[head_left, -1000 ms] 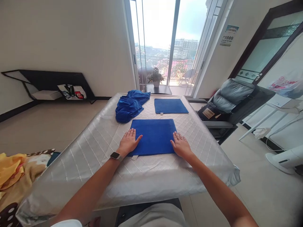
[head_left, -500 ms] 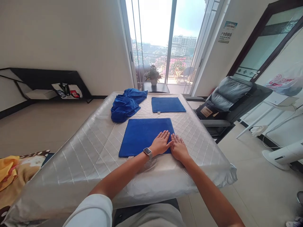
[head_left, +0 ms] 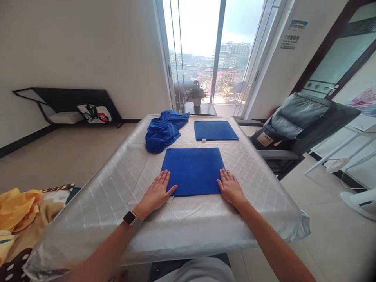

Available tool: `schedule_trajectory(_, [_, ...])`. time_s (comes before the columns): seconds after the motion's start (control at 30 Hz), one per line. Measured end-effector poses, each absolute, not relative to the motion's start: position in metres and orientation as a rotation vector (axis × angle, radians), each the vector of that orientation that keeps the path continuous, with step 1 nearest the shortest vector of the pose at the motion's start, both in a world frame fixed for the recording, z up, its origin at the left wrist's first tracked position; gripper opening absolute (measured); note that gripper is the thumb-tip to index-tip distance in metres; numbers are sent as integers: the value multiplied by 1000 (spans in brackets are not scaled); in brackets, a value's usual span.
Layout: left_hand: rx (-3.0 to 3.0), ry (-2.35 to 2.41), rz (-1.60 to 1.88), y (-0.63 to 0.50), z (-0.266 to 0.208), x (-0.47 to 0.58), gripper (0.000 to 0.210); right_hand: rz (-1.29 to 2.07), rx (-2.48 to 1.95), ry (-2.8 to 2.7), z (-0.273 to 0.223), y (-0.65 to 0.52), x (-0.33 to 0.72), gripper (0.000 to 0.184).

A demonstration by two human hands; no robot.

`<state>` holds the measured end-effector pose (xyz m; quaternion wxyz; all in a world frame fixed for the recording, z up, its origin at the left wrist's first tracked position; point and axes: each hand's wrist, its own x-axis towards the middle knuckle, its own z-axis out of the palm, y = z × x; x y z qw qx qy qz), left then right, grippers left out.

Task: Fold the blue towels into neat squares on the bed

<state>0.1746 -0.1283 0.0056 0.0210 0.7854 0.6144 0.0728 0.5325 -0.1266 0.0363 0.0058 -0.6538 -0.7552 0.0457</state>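
3 blue cloths total: near cloth point(head_left: 194, 172) flat abt mid-table point(head_left: 188, 225), far cloth point(head_left: 216, 130) flat at its 1 o'clock, crumpled cloth point(head_left: 163, 132) at 11. Left hand point(head_left: 157, 190) on near cloth's 8 o'clock edge, right hand point(head_left: 231, 188) at 4, both w/ fingers straight, gripping nothing.

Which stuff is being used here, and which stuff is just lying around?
Seems used:
near flat blue cloth, touched by left hand and right hand
far flat blue cloth
crumpled blue cloth
silver table cover

Seems just lying around:
potted plant
black bag
yellow cloth
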Motion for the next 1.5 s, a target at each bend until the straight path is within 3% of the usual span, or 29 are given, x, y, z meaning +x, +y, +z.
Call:
schedule_trajectory(0.23, [2420, 1876, 286, -133, 13, 181, 93, -49, -2049, -2444, 57, -113, 536, 63])
schedule_trajectory(0.4, [2428, 1881, 272, -134, 14, 182, 95, 65, -2006, -2431, 69, -63, 522, 65])
schedule_trajectory(0.67, [2367, 1890, 115, -116, 32, 178, 96, 240, -2045, -2290, 38, -32, 521, 65])
schedule_trajectory(0.87, [2652, 1574, 245, -65, 54, 288, 85, 239, -2029, -2269, 35, -33, 523, 66])
schedule_trajectory(1.1, [2640, 1505, 357, -12, 36, 391, 77, 196, -2025, -2320, 32, -32, 525, 63])
schedule_trajectory(1.5, [2273, 2071, 210, -5, 18, 217, 92, 236, -2042, -2280, 37, -33, 522, 64])
